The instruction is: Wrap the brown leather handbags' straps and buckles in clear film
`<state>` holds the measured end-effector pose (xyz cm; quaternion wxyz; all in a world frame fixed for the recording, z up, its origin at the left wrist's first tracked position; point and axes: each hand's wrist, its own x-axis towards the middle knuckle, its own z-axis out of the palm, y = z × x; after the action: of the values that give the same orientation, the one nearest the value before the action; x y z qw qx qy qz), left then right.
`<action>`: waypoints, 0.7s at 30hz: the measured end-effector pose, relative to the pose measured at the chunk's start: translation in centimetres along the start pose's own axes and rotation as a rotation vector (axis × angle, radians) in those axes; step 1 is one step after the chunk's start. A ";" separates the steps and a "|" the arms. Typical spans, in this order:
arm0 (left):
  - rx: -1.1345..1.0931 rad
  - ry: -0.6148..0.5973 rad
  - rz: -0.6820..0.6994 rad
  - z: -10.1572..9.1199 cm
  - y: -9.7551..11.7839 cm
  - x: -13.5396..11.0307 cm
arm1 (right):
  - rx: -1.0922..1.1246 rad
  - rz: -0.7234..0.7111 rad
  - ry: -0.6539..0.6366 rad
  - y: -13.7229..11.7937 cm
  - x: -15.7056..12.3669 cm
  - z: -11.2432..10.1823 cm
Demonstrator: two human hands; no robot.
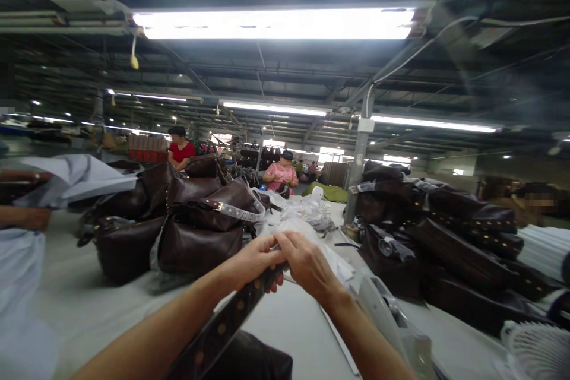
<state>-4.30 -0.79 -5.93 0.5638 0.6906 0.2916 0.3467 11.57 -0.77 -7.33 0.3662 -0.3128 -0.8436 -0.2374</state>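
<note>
My left hand (255, 262) and my right hand (306, 265) meet over the table, both closed on the upper end of a dark brown studded strap (225, 323). The strap runs down and left from my fingers toward a dark brown bag (249, 362) at the bottom edge, close to me. My fingers pinch the strap's end together; what lies under them is hidden. White wrapping paper (332, 261) lies just beyond my right hand.
A heap of brown leather bags (196, 219) stands left of centre on the pale table (89, 303). More dark bags (449, 249) pile up at the right. A metal post (358, 166) rises behind. Two people work farther back; a sleeve (18, 273) shows at the left.
</note>
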 end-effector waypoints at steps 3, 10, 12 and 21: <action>-0.077 -0.059 -0.023 -0.3 0.4 -0.5 | -0.053 0.135 0.045 0.0 0.2 0.6; -0.203 -0.094 0.048 -1.5 -1.2 -1.5 | 0.334 0.433 0.330 -0.7 0.5 2.4; -0.204 -0.054 0.060 -2.0 -1.5 -1.7 | 0.456 0.537 0.357 -1.1 0.8 2.5; -0.187 -0.101 0.014 -2.3 -2.6 -2.5 | 1.233 0.975 0.512 -3.0 1.4 4.8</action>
<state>-7.65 -0.95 -8.55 0.6373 0.6537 0.2242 0.3410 6.46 0.62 -9.74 0.7149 -0.3229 -0.4823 0.3899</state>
